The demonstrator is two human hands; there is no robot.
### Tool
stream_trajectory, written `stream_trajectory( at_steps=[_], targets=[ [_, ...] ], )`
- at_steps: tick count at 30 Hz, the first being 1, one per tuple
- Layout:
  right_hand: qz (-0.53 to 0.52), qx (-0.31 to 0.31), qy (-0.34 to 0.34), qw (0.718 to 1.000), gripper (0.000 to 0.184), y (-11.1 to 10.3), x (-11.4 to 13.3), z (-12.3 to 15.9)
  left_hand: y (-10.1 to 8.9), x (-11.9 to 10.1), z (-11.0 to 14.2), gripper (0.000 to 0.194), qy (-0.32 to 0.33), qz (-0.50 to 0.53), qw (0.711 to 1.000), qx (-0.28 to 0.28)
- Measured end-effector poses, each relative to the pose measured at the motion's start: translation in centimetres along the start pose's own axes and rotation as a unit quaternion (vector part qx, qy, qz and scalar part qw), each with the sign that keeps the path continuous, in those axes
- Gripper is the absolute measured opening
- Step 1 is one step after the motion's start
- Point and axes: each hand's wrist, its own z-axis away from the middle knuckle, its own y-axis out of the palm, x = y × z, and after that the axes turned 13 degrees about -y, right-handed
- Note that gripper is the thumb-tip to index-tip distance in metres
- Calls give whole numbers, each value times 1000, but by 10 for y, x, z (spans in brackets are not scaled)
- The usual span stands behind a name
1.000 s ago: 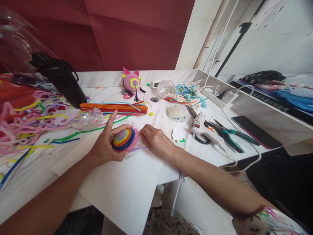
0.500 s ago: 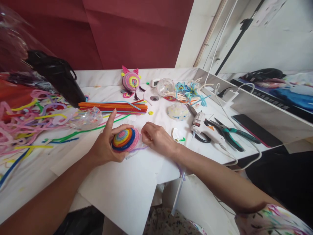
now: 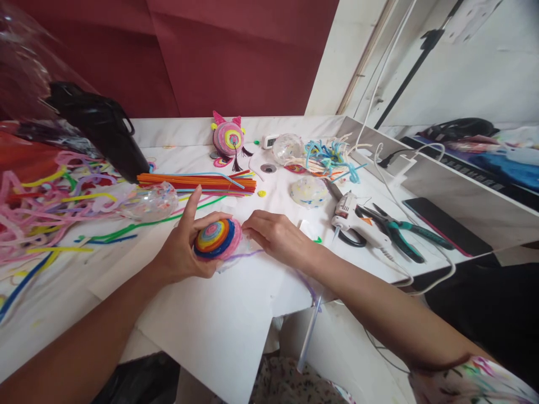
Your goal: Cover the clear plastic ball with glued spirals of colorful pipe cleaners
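A ball [image 3: 215, 238] wound with coiled pipe cleaners in pink, blue, yellow, orange and dark blue rests in my left hand [image 3: 185, 247]. The fingers and palm curve around it, the thumb sticking up. Clear plastic shows at its right and lower side. My right hand [image 3: 273, 233] is at the ball's right edge, fingertips pinched together; what is between them is hidden. A purple pipe cleaner [image 3: 248, 254] runs from the ball's underside beneath my right hand and comes out below the wrist. White paper [image 3: 202, 320] lies under both hands.
Right: a hot glue gun [image 3: 347, 213], pliers [image 3: 400, 227] and a phone [image 3: 448, 224]. A clear rod [image 3: 309, 342] hangs past the table edge. Behind are orange pipe cleaners [image 3: 189, 182], a finished pink eared ball [image 3: 228, 137] and clear half-shells [image 3: 309, 192]. Left: a black bottle [image 3: 99, 129] and tangled pipe cleaners [image 3: 25, 207].
My right hand has shifted slightly right along the ball's edge, still pinched. My left hand keeps its hold on the ball. The view has swayed a little.
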Motion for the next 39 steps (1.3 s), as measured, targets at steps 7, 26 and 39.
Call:
stream_trajectory(
  at_steps=[7,26,39],
  targets=[
    [168,104,-20,980,23,2,7,-9,-1,2,0,153,3,-3,1000,8],
    [-232,-78,187,951,11,7,1,-12,4,-10,2,153,-18,-16,1000,-17],
    [-295,-105,167,935,2,-2,6,-2,6,-2,3,149,0,13,1000,-25]
  ],
)
